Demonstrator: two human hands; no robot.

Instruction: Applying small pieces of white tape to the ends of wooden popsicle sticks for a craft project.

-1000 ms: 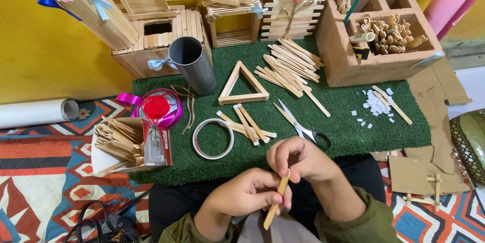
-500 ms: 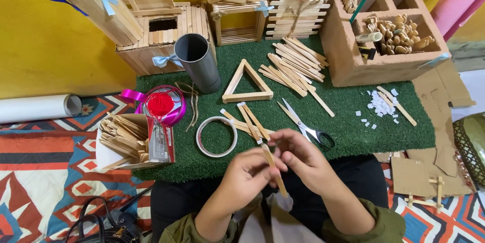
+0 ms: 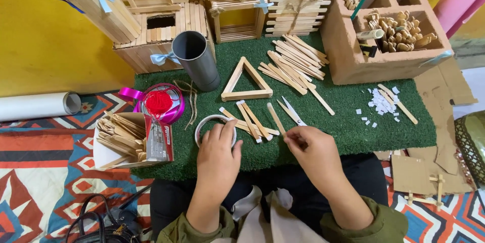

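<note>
Since the earlier frame both hands have left the lap and gone forward onto the green mat, and the stick they worked between them is now down on the mat. We record the left hand lying flat over the tape ring, fingers spread and touching its near rim, closed on nothing. The right hand has its fingertips drawn together on the near end of a single craft stick, which lies on the mat just left of the scissors. A small fan of loose sticks sits between the ring and that stick, touching or nearly so; we cannot tell which. Above it, at centre frame, stands the finished stick triangle, with the larger stick pile to its right and the grey tube to its left. A carton of spare sticks lies at lower left beside the pink ribbon spool; white paper scraps lie at right. In our judgement the stick is being laid or squared, and it is best done by pressing the near end lightly, keeping it clear of the scissor blades, and steadying the ring so it does not skid into the fan.
</note>
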